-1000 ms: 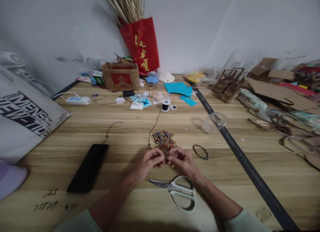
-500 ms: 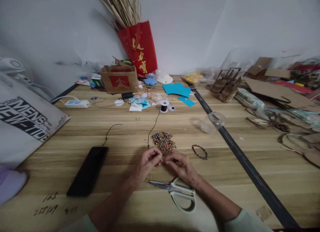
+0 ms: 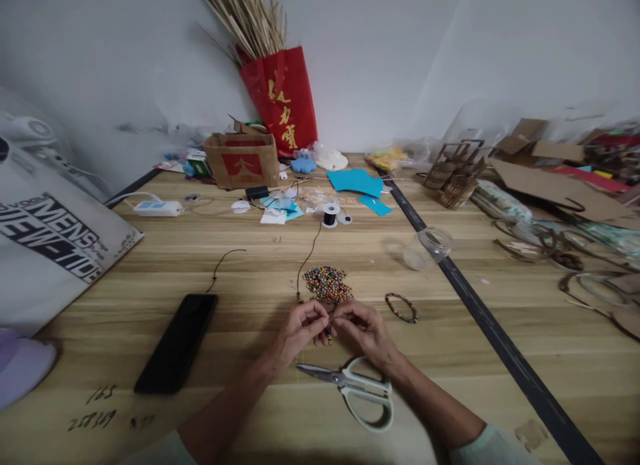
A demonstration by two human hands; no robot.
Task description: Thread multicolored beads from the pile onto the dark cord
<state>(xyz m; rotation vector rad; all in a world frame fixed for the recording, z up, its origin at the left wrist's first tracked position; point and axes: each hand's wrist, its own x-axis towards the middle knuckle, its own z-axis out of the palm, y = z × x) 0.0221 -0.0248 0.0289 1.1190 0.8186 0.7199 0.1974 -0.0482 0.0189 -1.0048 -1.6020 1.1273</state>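
My left hand (image 3: 303, 326) and my right hand (image 3: 364, 328) meet just in front of a pile of small multicoloured beads (image 3: 327, 283). Both are pinched closed on a thin black cord (image 3: 308, 255), which runs back to a spool (image 3: 330, 215). A few beads on the cord show beside my left hand, and a few more hang below its fingers. Exactly how the cord passes between the fingertips is hidden. Scissors (image 3: 350, 381) with pale handles lie under my right wrist, blades pointing left. To the right rests a beaded bracelet (image 3: 401, 308).
A black phone (image 3: 176, 343) lies at the left, a short black cord (image 3: 216, 273) behind it. A clear plastic jar (image 3: 427, 247) lies right of the beads. Farther back are blue sheets (image 3: 355, 182), a paper bag (image 3: 243, 163) and a red bag (image 3: 280, 101). Cardboard (image 3: 555, 188) crowds the right.
Both hands stay close together with fingertips slightly shifted. Beads on the cord now show below my left fingers. The view has tilted slightly; the scissors, phone and bracelet lie as before.
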